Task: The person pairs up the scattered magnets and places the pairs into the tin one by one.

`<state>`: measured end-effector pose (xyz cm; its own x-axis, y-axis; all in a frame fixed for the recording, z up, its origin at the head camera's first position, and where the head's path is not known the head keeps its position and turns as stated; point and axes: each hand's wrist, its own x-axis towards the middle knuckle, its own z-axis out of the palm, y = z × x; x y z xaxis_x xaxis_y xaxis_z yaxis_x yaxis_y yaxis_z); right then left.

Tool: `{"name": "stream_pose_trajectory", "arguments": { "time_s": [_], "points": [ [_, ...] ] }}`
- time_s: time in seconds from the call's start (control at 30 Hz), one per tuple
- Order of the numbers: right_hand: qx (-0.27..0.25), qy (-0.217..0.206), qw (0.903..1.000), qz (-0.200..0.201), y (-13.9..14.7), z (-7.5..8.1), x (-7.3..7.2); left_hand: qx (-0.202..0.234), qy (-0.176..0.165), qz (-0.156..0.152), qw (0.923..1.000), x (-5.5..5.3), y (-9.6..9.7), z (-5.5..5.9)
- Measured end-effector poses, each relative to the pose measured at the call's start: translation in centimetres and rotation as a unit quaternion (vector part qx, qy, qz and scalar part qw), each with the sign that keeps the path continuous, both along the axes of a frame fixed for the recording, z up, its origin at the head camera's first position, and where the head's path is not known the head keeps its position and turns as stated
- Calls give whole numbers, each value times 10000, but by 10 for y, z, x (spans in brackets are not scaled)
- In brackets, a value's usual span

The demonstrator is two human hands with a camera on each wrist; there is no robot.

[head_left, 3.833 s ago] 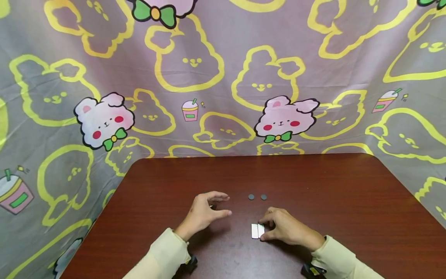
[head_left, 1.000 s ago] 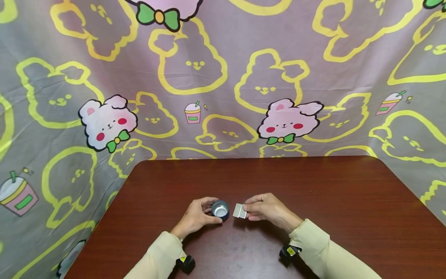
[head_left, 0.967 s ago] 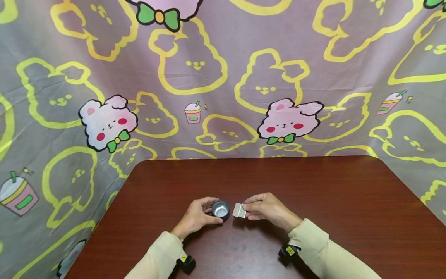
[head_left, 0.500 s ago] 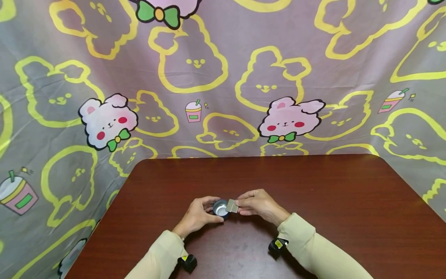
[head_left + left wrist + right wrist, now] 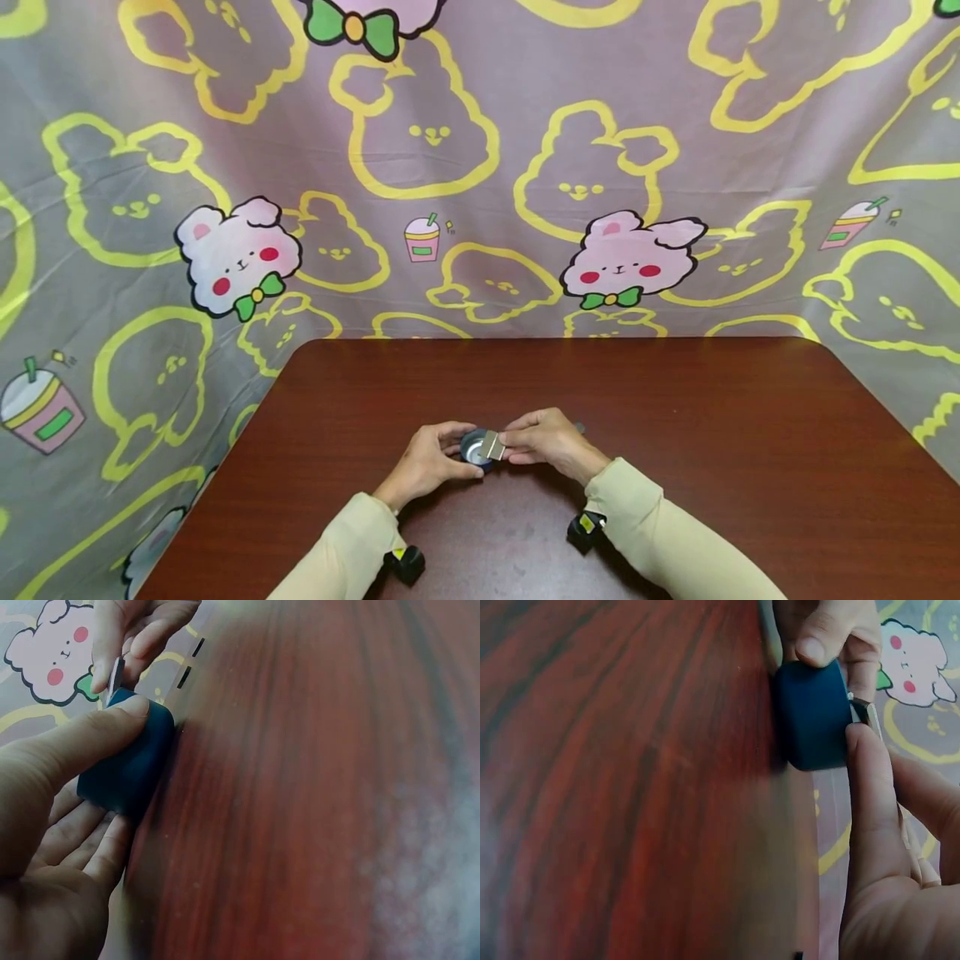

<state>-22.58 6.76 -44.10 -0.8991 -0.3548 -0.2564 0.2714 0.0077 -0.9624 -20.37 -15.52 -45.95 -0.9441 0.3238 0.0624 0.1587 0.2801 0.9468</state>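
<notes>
One cup [image 5: 472,452], silver-lined (head view only)

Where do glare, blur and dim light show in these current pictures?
Head view: a pale sheen low on the table; left wrist view: whitish glare at lower right, wood grain soft; right wrist view: dim overall, grain blurred, the cup's side dark.

Surface [image 5: 750,433]: dark reddish-brown with streaked wood grain, rounded far corners, a pale sheen toward the near middle. Lying flat on it are two small dark discs [image 5: 184,676], near each other but apart, edge-on in the left wrist view; the head view shows only part of one, past the right grip [image 5: 547,437]. Blue container [image 5: 814,716] sits low at the surface; contact cannot be told.
</notes>
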Motion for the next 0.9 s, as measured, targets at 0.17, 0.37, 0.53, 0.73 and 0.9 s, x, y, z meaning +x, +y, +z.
{"name": "stream_pose_trajectory", "arguments": {
  "time_s": [0.17, 0.37, 0.53, 0.73, 0.9],
  "points": [
    [368, 101, 9992, -73, -4, -1, -2, 39, 22, -23, 10000, -2, 1, -2],
    [810, 408, 9959, -43, -9, 4, -4, 39, 68, -9, 10000, -2, 1, -1],
    [1019, 505, 9935, 10, -11, 5, -5, 2, 84, -24, 10000, -3, 0, -1],
    [1364, 630, 9886, 117, -14, 3, -9, 80, 33, 20, 10000, -4, -2, -2],
    [1490, 528, 9872, 190, -15, 2, -9, 69, 17, 36, 10000, -2, -2, -3]
  ]
}}
